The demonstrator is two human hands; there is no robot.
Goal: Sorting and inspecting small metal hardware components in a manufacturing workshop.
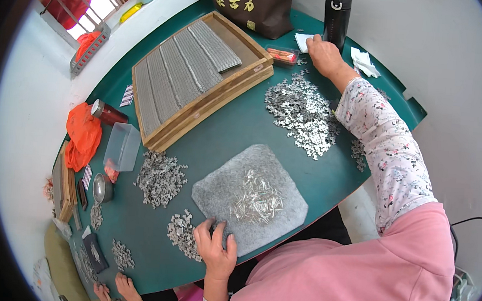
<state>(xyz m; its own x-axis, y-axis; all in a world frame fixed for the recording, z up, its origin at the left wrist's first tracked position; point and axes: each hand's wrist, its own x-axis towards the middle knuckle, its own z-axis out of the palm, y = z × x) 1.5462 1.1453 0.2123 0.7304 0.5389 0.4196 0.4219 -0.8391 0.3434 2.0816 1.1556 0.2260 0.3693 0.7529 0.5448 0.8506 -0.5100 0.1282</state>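
Note:
My left hand (pixel 214 252) rests on the near left corner of a grey felt mat (pixel 268 159), fingers apart. Beside it lies a small heap of grey metal pieces (pixel 182 235). On the mat is a loose scatter of thin, shiny, needle-like pieces (pixel 257 200). My right arm stretches to the far side of the table, where my right hand (pixel 325 56) has its bent fingers closed at the edge of a white tissue (pixel 303 41). A black bottle (pixel 336 22) stands just behind that hand. A large heap of small silvery metal pieces (pixel 303 113) lies nearer me.
A wooden tray (pixel 198 113) holds rows of grey strips. Another metal heap (pixel 160 179), a clear plastic box (pixel 122 147) and a metal bowl (pixel 102 188) lie left. Another person's hands (pixel 126 288) are at the lower left. A brown bag (pixel 252 10) and crumpled tissue (pixel 365 62) are far back.

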